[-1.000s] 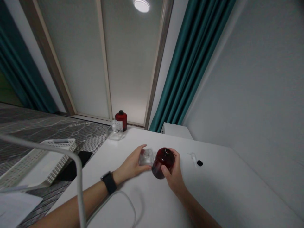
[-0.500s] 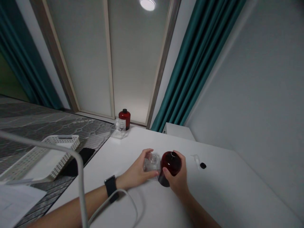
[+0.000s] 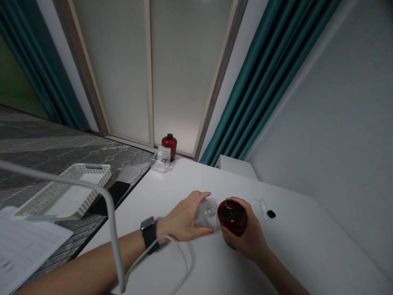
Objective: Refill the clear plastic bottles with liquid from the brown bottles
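Operator's view from the head camera, looking down over the desk (image 3: 294, 250). Your left hand (image 3: 181, 221) grasps a clear container (image 3: 206, 216), fingers curled around it. Your right hand (image 3: 248, 239) is clenched around a dark red bottle (image 3: 232, 218), which looks tilted and has a ring-shaped mouth that appears uncapped. The two objects sit mid-desk, just beside each other, and may be touching.

To the right lie a small clear piece (image 3: 262, 206) and a black cap (image 3: 270, 214). At the far edge stand a capped red bottle (image 3: 169, 146) and a clear box (image 3: 159, 164). To the left are a white basket (image 3: 63, 192), a phone (image 3: 115, 192) and papers (image 3: 27, 241).

Risks: an uncapped, tilted bottle could spill; a knock could chip the container; the cable (image 3: 181, 262) near your left wrist could snag.
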Motion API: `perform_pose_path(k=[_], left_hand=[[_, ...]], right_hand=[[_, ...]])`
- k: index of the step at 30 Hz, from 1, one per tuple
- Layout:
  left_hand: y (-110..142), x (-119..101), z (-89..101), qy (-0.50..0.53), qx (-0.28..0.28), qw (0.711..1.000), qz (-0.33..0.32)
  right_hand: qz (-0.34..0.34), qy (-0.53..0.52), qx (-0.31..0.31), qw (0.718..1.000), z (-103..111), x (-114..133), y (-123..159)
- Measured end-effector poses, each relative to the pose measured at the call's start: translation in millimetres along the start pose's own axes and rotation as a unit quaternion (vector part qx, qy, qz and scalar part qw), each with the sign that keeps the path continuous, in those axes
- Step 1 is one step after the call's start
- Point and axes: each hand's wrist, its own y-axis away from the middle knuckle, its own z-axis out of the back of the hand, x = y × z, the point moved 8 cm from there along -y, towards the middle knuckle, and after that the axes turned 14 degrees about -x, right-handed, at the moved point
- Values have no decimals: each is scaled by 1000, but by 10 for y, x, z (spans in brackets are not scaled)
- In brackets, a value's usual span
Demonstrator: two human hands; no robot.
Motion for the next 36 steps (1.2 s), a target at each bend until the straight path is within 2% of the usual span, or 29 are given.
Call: perform_pose_path(k=[5, 9, 13, 22, 30, 36], left_hand=[[2, -75, -14, -21, 13, 999, -40], [1, -108, -9, -38, 28, 998, -46], [17, -123, -33, -43, 47, 996, -58], [58, -67, -146, -9, 75, 996, -55], [45, -156, -115, -85, 66, 985, -134], [34, -180, -105, -100, 68, 983, -135]], right_hand=[[36, 34, 82, 995, 58, 109, 4], [34, 46, 156, 986, 28, 191, -1], [27, 58, 195, 979, 41, 261, -40], [-3, 96, 258, 961, 64, 213, 16], [1, 120, 289, 950, 68, 257, 27], [10, 132, 307, 942, 34, 301, 28]])
